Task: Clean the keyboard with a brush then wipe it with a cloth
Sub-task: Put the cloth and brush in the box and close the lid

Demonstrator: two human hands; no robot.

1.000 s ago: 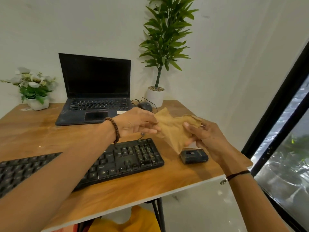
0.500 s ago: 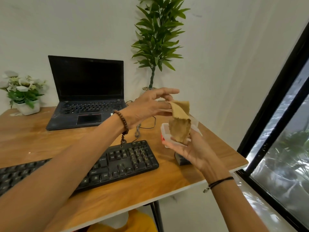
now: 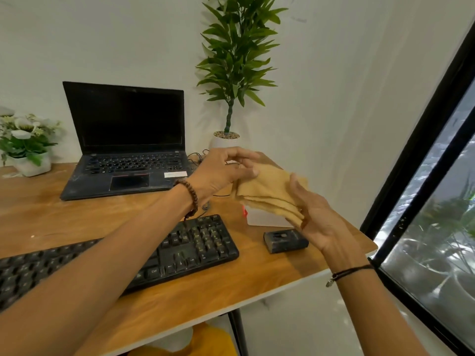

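A folded tan cloth (image 3: 270, 191) is held in the air above the desk's right end. My left hand (image 3: 221, 173) pinches its left edge with thumb and fingers. Under the cloth's right side lies my right hand (image 3: 316, 214), palm up, with the thumb pressed on top of the folds. The black keyboard (image 3: 195, 242) lies on the wooden desk (image 3: 77, 219) below my left forearm, which hides its middle part. No brush is in view.
An open black laptop (image 3: 128, 150) stands at the back. Behind it are a tall potted plant (image 3: 231, 73) and a small flower pot (image 3: 28, 147). A white box (image 3: 264, 218) and a small black box (image 3: 285, 241) sit right of the keyboard. A window frame (image 3: 424, 150) borders the right.
The cloth went from hanging upright over the white box to lying flatter and folded between both hands. The white box is back on the desk.
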